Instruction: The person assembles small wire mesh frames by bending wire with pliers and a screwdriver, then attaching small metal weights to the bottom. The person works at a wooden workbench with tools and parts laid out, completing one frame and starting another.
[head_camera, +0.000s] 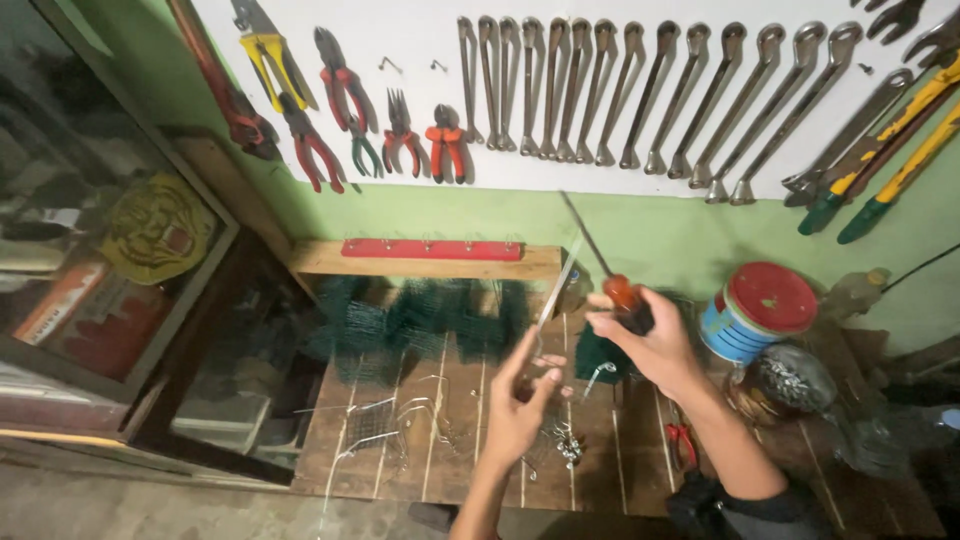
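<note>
Screwdriver (608, 270) in right hand (650, 345), shaft pointing up-left, left hand (520, 400) beside

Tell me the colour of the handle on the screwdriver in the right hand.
Orange-red, on the screwdriver gripped by the right hand; the head view shows it best.

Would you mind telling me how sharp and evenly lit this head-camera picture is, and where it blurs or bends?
In the head view, the white tool board is brightly lit, while the glass cabinet and lower corners fall into shadow; the left hand and the thin rod it holds are motion-blurred; the right hand gripping the screwdriver is sharper; the wrenches fan outward from wide-angle distortion.
</note>
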